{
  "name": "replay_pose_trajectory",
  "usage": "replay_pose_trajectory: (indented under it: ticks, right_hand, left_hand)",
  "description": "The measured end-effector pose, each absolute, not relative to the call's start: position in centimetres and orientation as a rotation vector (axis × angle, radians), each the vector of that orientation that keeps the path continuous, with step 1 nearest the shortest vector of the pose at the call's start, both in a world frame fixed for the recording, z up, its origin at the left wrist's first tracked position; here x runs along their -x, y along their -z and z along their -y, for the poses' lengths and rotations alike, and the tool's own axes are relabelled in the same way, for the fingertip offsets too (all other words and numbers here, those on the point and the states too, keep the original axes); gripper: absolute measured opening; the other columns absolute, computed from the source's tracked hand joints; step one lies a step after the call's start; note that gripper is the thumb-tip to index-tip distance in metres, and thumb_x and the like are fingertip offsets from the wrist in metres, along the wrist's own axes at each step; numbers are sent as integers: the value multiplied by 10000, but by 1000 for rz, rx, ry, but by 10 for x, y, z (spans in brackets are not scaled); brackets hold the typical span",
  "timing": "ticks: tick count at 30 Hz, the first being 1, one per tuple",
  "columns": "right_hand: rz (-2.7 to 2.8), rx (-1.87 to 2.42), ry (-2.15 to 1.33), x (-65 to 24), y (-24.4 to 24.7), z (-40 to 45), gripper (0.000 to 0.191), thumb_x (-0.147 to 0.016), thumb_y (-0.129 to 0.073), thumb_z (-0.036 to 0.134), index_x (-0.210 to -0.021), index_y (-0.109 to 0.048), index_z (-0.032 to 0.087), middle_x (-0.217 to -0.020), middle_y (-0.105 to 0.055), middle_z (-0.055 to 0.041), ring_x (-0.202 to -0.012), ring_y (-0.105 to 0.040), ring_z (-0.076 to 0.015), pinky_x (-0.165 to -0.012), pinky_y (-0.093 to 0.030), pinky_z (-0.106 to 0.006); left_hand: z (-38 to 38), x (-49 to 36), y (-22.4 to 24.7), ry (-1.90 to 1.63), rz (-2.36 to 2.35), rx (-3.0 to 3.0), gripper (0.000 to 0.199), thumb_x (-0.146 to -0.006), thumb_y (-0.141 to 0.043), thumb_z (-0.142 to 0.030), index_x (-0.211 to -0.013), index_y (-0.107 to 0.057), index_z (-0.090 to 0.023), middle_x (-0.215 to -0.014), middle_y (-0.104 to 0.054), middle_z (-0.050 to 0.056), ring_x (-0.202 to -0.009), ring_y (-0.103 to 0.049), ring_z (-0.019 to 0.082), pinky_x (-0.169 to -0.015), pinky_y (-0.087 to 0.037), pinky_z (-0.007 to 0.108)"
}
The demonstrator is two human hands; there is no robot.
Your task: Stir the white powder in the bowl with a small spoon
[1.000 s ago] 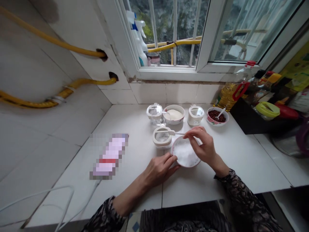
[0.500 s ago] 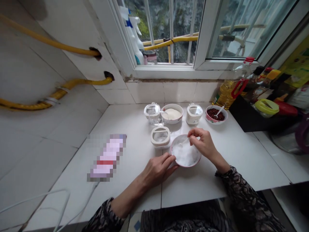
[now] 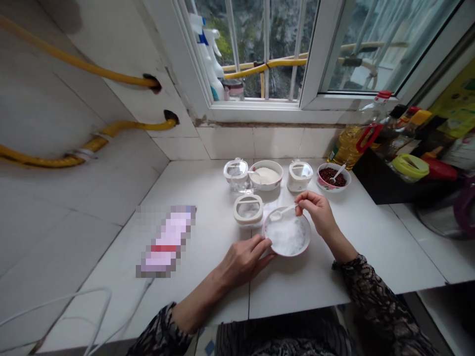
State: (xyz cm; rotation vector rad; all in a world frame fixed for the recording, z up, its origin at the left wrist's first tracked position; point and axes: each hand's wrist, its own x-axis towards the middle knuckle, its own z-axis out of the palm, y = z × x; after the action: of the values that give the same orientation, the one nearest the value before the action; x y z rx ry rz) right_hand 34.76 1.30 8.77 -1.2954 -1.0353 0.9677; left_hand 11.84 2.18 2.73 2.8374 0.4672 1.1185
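A bowl (image 3: 306,242) of white granules (image 3: 285,237) stands on the counter between my hands. My left hand (image 3: 245,257) holds the bowl's left rim, thumb low on its side and fingers on the edge. Pinched in my right hand (image 3: 314,210) is the handle of a small white spoon (image 3: 284,213); its scoop, with white granules in it, is over the bowl's far left part. Just beyond the bowl's left side sits a clear jar with a white-rimmed lid (image 3: 248,210).
Along the wall stand another lidded jar (image 3: 236,173), a bowl of white grains (image 3: 266,185), a third jar (image 3: 300,176) and a bowl of dark red pieces (image 3: 334,184). An oil bottle (image 3: 351,141) and a black condiment rack (image 3: 378,180) are at right. A blurred pinkish object (image 3: 166,242) lies left.
My right hand has lifted the spoon out of the granules and drawn slightly right; the scoop now shows. My left hand stays at the bowl.
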Motion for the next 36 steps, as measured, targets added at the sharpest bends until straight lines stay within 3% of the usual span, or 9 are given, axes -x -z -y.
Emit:
replay_pose_trajectory:
  ticks: [6, 9, 13, 17, 20, 24, 32, 36]
  right_hand:
    - [1235, 1157, -754, -325, -84, -8, 115, -877, -573, 298, -936, -609, 206, -735, -713, -17, -704, -662, -158, -715, -523, -315]
    - [1623, 1119, -417, -314, -82, -5, 135, -935, -497, 195, -965, -627, 211, -825, -734, -39, -762, -666, -167, -781, -504, -346]
    - [1945, 997, -92, -315, -85, -4, 227, -928, -450, 89, -959, -648, 193, -804, -741, -41, -709, -637, -163, -810, -479, -372]
    - [1686, 1105, -162, -329, -93, 1, 149, -899, -525, 121, -936, -643, 203, -771, -735, -22, -738, -664, -166, -771, -495, -335]
    - [1578, 1275, -207, -341, -95, 2, 135, -832, -534, 128, -818, -642, 208, -648, -681, 6, -642, -627, -160, -682, -483, -306]
    - [1670, 1413, -214, -348, -90, -1, 160, -742, -503, 121, -680, -617, 214, -567, -622, 20, -593, -568, -151, -684, -459, -302]
    - [1668, 1460, -333, -338, -83, -5, 149, -726, -480, 143, -653, -591, 210, -536, -611, 23, -587, -550, -143, -754, -446, -309]
    - [1476, 1469, -539, -341, -85, -6, 123, -706, -482, 171, -675, -598, 201, -495, -588, 36, -519, -526, -129, -630, -443, -273]
  left_hand:
    - [-22, -118, -26, -1137, -461, -2820, 181, -1009, -443, -302, -1037, -526, -143, -795, -631, 43, -595, -614, 138, -493, -472, 219]
    - [-22, -118, -26, -1137, -470, -2826, 190, -1010, -443, -307, -1040, -530, -142, -804, -635, 47, -599, -616, 139, -489, -467, 219]
    - [-22, -119, -26, -1130, -468, -2838, 195, -1011, -443, -312, -1048, -527, -139, -808, -641, 49, -603, -623, 144, -485, -469, 224]
    - [-21, -119, -27, -1132, -466, -2842, 185, -1015, -435, -310, -1037, -518, -146, -805, -645, 47, -599, -628, 142, -489, -479, 224]
    - [-22, -118, -26, -1132, -472, -2827, 183, -1016, -430, -312, -1036, -515, -150, -802, -645, 46, -607, -632, 140, -498, -489, 221]
    - [-22, -117, -26, -1113, -463, -2819, 174, -1008, -449, -303, -1054, -516, -149, -816, -644, 48, -621, -634, 142, -506, -494, 220]
    - [-21, -118, -29, -1111, -453, -2819, 174, -1011, -444, -295, -1050, -518, -143, -810, -639, 47, -611, -629, 141, -505, -486, 220]
    - [-22, -118, -28, -1119, -457, -2815, 173, -1010, -444, -301, -1040, -520, -148, -797, -633, 42, -614, -630, 136, -511, -490, 214]
